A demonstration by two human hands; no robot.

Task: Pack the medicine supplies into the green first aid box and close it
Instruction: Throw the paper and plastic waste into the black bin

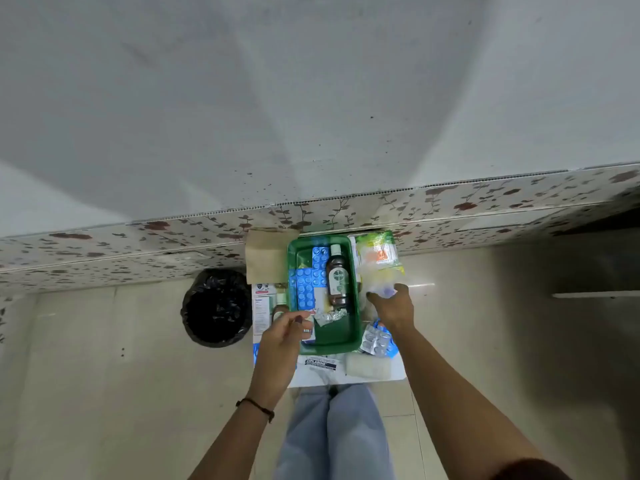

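The green first aid box [341, 339] lies open on a small white table. Inside it are a brown antiseptic bottle [337, 280], blue pill strips [306, 285] and a crumpled foil strip [330, 317]. My left hand [289, 332] hovers at the box's near left corner, fingers pinched on a small item that is too blurred to name. My right hand [391, 304], just right of the box, grips the lower end of a clear plastic packet [379, 263] with green and orange print. Silver blister packs [377, 339] and a white gauze roll [369, 366] lie near the front right.
A brown paper bag [268, 256] stands behind the box on the left. White cartons [262, 306] sit left of the box, and a printed tube box [320, 363] lies at the table's [311, 375] front edge. A black-lined bin [216, 308] stands on the floor to the left.
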